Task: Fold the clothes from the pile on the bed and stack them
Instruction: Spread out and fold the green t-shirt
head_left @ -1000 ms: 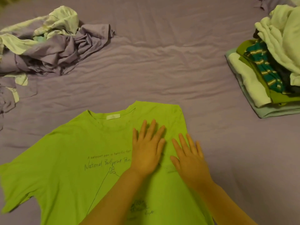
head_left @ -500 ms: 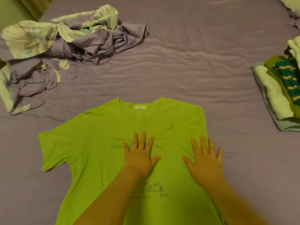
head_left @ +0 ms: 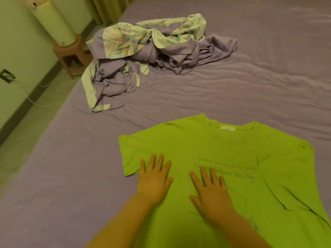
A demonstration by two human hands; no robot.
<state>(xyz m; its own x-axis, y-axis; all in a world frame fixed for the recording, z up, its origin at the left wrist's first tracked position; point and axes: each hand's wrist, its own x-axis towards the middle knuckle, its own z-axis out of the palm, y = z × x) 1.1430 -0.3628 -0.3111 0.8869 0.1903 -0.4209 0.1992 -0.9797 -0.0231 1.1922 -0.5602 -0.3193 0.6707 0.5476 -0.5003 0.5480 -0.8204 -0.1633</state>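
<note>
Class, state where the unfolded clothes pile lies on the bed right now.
In the head view, the clothes pile lies upper-left on the bed, beyond the green T-shirt, near the bedside stool.

**Green shirt flat, pile unfolded**

Lime-green T-shirt spread front-up on the purple bed, under both hands; collar with white label away from them, short sleeve just past the left hand, dark handwritten print ahead of the right. Pile of clothes, lilac and pale patterned, crumpled, well beyond the left hand.
</note>
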